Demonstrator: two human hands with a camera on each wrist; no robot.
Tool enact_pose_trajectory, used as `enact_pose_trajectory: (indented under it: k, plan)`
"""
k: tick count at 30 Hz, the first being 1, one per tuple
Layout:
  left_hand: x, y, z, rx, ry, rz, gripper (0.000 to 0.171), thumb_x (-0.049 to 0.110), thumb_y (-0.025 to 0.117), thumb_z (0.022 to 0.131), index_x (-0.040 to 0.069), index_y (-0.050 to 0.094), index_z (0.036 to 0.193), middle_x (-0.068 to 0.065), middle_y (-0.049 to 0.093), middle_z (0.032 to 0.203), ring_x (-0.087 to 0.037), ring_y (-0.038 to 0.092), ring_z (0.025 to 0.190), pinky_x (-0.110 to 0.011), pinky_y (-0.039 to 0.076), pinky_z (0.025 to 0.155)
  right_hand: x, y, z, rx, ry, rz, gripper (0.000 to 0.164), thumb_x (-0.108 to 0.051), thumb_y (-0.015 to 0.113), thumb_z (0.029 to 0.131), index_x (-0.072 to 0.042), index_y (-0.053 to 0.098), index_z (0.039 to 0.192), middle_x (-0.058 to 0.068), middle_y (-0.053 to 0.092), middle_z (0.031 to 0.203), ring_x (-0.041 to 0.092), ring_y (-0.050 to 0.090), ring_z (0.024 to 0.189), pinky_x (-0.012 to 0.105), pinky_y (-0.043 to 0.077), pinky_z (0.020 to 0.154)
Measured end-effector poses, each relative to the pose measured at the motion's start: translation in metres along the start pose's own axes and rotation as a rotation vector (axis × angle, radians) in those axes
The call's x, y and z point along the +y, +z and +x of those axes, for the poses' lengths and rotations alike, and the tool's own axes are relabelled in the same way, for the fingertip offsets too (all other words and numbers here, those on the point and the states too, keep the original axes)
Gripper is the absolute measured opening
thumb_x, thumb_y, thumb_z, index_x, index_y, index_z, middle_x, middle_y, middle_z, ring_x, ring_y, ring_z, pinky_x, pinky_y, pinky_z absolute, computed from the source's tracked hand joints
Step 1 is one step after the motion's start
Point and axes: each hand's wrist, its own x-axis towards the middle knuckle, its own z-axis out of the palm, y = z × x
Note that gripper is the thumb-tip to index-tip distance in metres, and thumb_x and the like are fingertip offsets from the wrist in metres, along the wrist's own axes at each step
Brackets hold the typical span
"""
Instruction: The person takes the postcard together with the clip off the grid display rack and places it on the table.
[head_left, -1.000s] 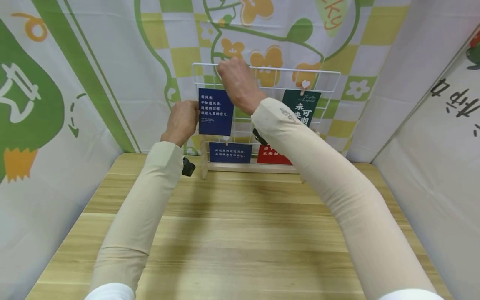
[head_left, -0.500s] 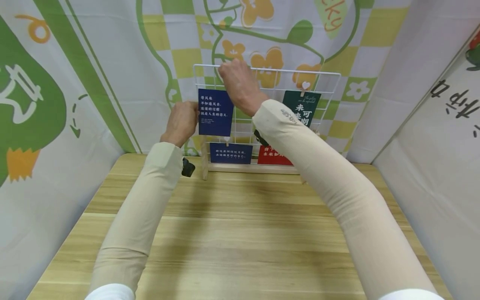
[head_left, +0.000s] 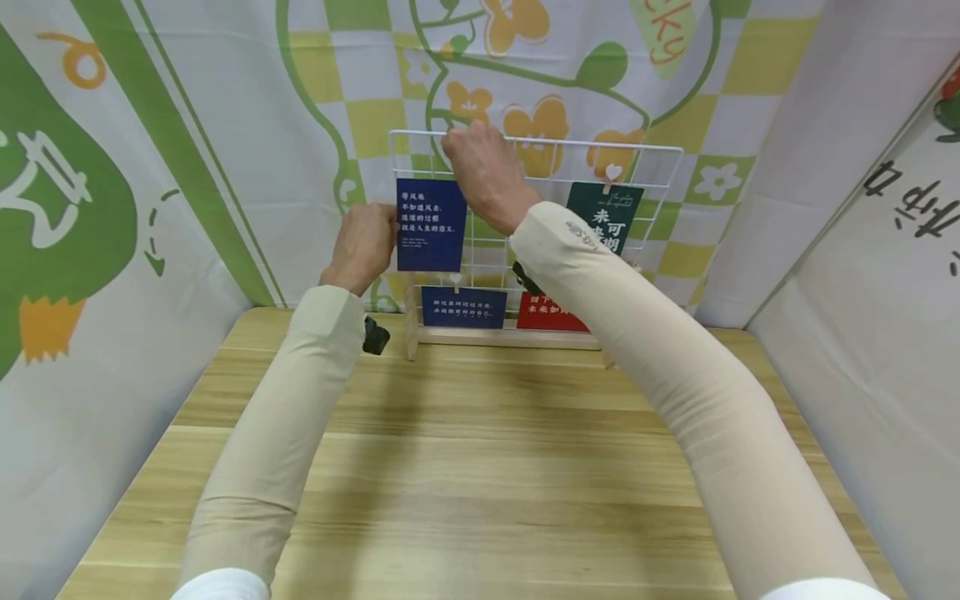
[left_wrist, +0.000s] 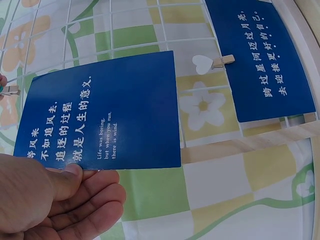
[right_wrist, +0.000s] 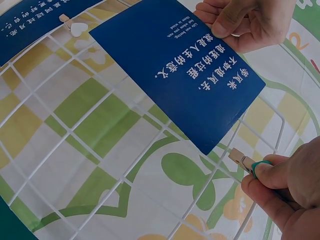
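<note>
A blue card with white writing (head_left: pixel 431 225) stands upright against the upper left of a white wire grid rack (head_left: pixel 573 145). My left hand (head_left: pixel 362 246) pinches it at its left edge, the thumb (left_wrist: pixel 73 172) lying on the printed face. Above the card's top edge, my right hand (head_left: pixel 487 175) holds a small wooden clothespin (right_wrist: pixel 241 159) between thumb and fingers. The clothespin has a teal piece, partly covered by the fingertips. In the right wrist view, its wooden tip points toward the card's top edge, with a small gap between them.
Lower on the rack hang another blue card (head_left: pixel 463 307), under a white-heart clothespin (left_wrist: pixel 214 64), and a red card (head_left: pixel 551 313). A green card (head_left: pixel 592 208) hangs upper right, partly behind my right sleeve. The wooden base (head_left: pixel 510 337) stands on the wood-grain table (head_left: pixel 480 467), before a patterned cloth.
My right hand has shifted very slightly right along the rack's top. My left hand keeps the blue card in nearly the same place. The head view has shifted a little.
</note>
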Motion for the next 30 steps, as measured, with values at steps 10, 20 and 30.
enact_pose_trajectory:
  k: [10, 20, 30]
  plan:
    - [-0.0017, 0.0013, -0.0014, 0.029, 0.034, -0.002, 0.022, 0.007, 0.045, 0.094, 0.002, 0.067, 0.09, -0.018, 0.069, 0.089, -0.035, 0.063, 0.084, -0.043, 0.049, 0.07, 0.0029, 0.0007, -0.0027, 0.021, -0.015, 0.006, 0.04, 0.011, 0.032, 0.088, -0.004, 0.07, 0.094, 0.009, 0.067, 0.08, 0.016, 0.049, 0.067, 0.027, 0.048, 0.063]
    - [-0.0041, 0.0027, -0.0021, 0.058, 0.056, -0.011, 0.02, 0.006, 0.048, 0.093, 0.002, 0.065, 0.084, -0.018, 0.068, 0.086, -0.036, 0.063, 0.083, -0.044, 0.049, 0.071, 0.004, 0.0012, -0.0029, 0.035, -0.018, 0.0, 0.042, 0.013, 0.032, 0.087, -0.004, 0.07, 0.092, 0.01, 0.068, 0.083, 0.018, 0.055, 0.071, 0.03, 0.051, 0.065]
    - [-0.0048, 0.0039, -0.0023, 0.055, 0.04, -0.016, 0.019, 0.007, 0.048, 0.093, 0.003, 0.065, 0.084, -0.016, 0.069, 0.084, -0.035, 0.064, 0.081, -0.043, 0.049, 0.068, 0.0047, 0.0019, -0.0041, 0.045, -0.02, 0.0, 0.042, 0.013, 0.03, 0.086, -0.004, 0.068, 0.088, 0.007, 0.059, 0.072, 0.016, 0.044, 0.067, 0.027, 0.044, 0.06]
